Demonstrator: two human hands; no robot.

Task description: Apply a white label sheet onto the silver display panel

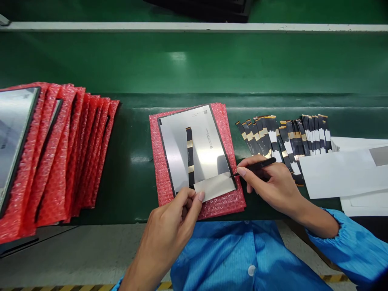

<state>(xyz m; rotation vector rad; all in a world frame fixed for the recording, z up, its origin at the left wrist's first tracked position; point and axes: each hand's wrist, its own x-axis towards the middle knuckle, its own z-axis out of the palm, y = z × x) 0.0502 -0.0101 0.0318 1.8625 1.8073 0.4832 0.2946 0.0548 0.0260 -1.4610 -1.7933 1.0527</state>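
Nearest, left hand (169, 230) pinching the near edge of a pale grey film strip (214, 186), steadying it over the glossy silver panel (197, 149) bedded on red bubble wrap (157, 161) against scratches. Right hand (273, 182) closed pen-wise on black tweezers (254, 165), tips at the strip's far corner; flat black-and-gold flex cable (190, 155) down the panel's middle. More cables (281, 139) fanned right, wrapped panels (54, 153) stacked left on the green belt (182, 68).

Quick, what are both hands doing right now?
Left hand: pinching the grey film strip on the panel.
Right hand: closed on black tweezers.
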